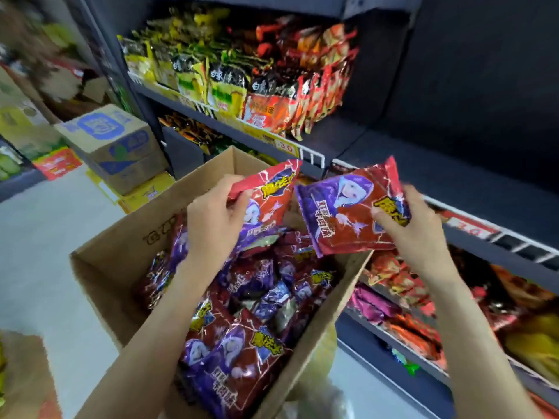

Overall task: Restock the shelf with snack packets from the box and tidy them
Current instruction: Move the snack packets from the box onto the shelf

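Note:
An open cardboard box [127,249] in front of me holds several red and purple snack packets [242,352]. My left hand [214,219] grips one such packet [272,192] by its top edge, lifted above the box. My right hand [414,231] holds another packet [341,216] by its right side, over the box's right edge. The dark shelf [453,182] to the right of the hands is bare at that level, with a white wire rail along its front.
A higher shelf carries yellow and red noodle packets [242,86]. Lower shelves at right hold more red, pink and yellow packets [408,297]. Stacked cartons [115,140] stand on the pale floor at left. Another cardboard box corner [24,373] sits bottom left.

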